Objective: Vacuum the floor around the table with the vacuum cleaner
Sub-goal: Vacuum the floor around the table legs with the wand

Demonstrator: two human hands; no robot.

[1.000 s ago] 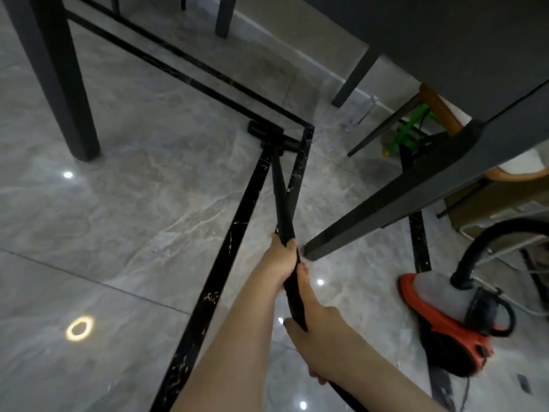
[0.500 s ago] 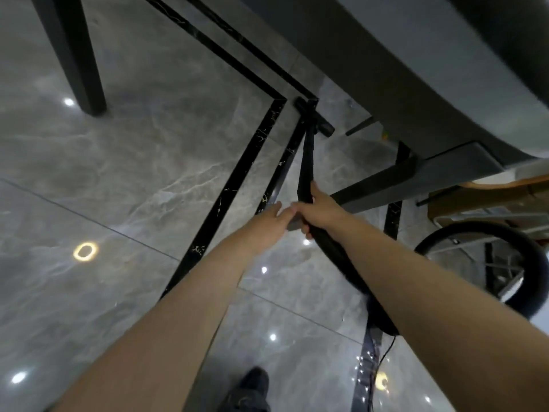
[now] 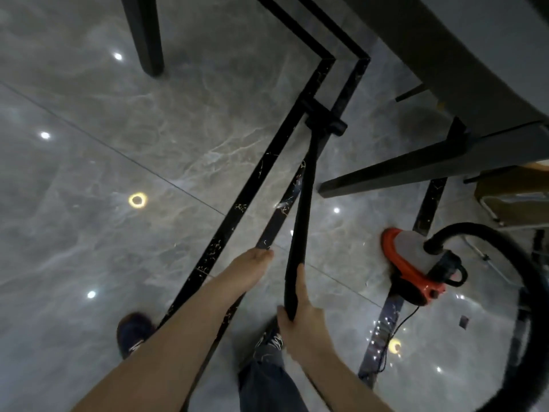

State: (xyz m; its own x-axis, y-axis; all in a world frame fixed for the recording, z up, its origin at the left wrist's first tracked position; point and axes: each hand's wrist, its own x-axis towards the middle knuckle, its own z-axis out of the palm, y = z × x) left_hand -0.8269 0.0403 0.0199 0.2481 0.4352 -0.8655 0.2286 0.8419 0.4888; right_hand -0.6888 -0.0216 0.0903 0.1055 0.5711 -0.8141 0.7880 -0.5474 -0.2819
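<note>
My right hand point(image 3: 300, 310) grips the lower end of the black vacuum wand point(image 3: 303, 203). The wand runs up and away to the black floor nozzle point(image 3: 323, 115), which lies on the grey marble floor across the black inlay stripes, just left of the table. My left hand point(image 3: 252, 264) hangs free to the left of the wand, fingers together, holding nothing. The orange and white vacuum body point(image 3: 416, 272) sits on the floor to the right, with its black hose point(image 3: 523, 292) looping round the right edge. The grey table point(image 3: 463, 63) fills the upper right.
A dark table leg point(image 3: 395, 172) slants across just right of the wand. Another dark leg point(image 3: 145, 34) stands at the upper left. My shoes point(image 3: 133, 334) are at the bottom. A power cord point(image 3: 395, 337) trails from the vacuum body. A wooden chair point(image 3: 514, 197) stands beyond the table.
My left hand has let go of the wand and now hangs beside it. The wand and nozzle have been drawn back toward me, and the vacuum body has come back into sight.
</note>
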